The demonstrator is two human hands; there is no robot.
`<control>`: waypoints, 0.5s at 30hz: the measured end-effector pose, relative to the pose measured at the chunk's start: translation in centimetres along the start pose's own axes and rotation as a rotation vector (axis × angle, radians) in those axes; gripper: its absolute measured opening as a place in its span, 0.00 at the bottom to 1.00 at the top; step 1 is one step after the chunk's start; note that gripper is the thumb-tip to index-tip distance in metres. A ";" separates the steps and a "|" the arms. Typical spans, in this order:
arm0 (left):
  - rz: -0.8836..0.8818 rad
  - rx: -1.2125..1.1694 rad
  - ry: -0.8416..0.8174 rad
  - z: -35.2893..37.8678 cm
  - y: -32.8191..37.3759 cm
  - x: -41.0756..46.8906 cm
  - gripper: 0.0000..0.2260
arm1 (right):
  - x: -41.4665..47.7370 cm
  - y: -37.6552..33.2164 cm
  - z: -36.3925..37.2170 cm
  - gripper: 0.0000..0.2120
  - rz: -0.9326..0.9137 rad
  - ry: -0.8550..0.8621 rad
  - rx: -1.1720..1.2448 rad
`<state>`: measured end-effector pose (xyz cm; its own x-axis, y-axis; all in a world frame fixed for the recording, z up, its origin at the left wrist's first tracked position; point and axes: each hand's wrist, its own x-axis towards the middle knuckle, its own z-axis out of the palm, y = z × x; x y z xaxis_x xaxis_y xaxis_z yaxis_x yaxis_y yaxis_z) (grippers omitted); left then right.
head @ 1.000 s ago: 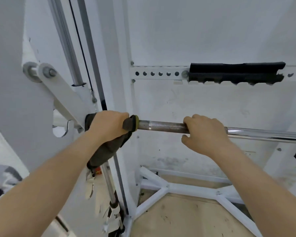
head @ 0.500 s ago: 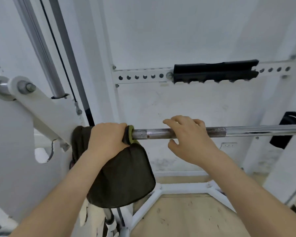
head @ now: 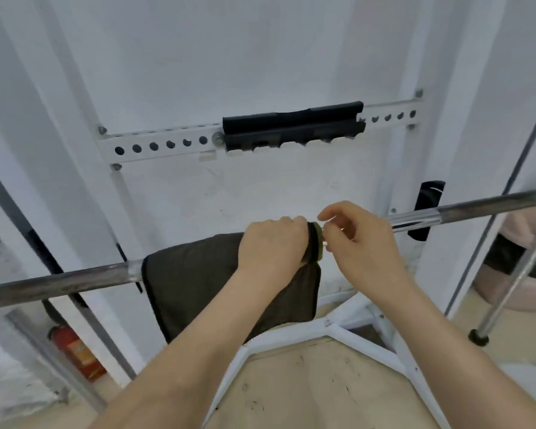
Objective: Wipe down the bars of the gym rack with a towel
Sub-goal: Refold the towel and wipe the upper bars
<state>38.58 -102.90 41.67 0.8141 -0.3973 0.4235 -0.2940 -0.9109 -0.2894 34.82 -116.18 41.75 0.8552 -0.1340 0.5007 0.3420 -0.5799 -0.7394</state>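
A long steel bar (head: 59, 281) crosses the view from lower left to upper right, shiny on its right part. A dark olive towel (head: 198, 280) with a green edge is draped over the bar near the middle and hangs below it. My left hand (head: 273, 243) grips the towel wrapped around the bar. My right hand (head: 358, 243) sits just right of the towel's green edge, fingers loosely curled over the bar; whether they clasp it is not clear.
A white perforated crossbeam (head: 158, 147) with a black pad (head: 291, 125) is mounted on the wall behind. White frame legs (head: 338, 329) spread over the wooden floor below. A red fire extinguisher (head: 78, 351) stands at lower left. A slanted chrome rod (head: 514, 289) is at right.
My left hand has slid the towel rightward along the bar, leaving bare bar on the left. My right hand has loosened its hold and now sits against the towel's edge. The view has shifted right.
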 end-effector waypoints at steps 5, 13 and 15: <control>0.074 -0.123 -0.064 -1.3 9.9 6.1 0.07 | 0.0 5.0 -5.4 0.13 0.154 0.150 -0.034; 0.170 -0.292 -0.050 -2.5 2.8 1.6 0.21 | -0.4 3.2 -3.3 0.31 -0.270 -0.113 -0.545; -0.050 -0.442 -0.056 -2.6 -2.5 -2.5 0.19 | -0.1 1.5 -0.1 0.35 -0.376 -0.289 -0.715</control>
<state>35.99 -99.86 43.54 0.8549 -0.3560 0.3774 -0.4295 -0.8937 0.1297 35.17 -117.15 40.61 0.8331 0.3223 0.4496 0.3778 -0.9251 -0.0369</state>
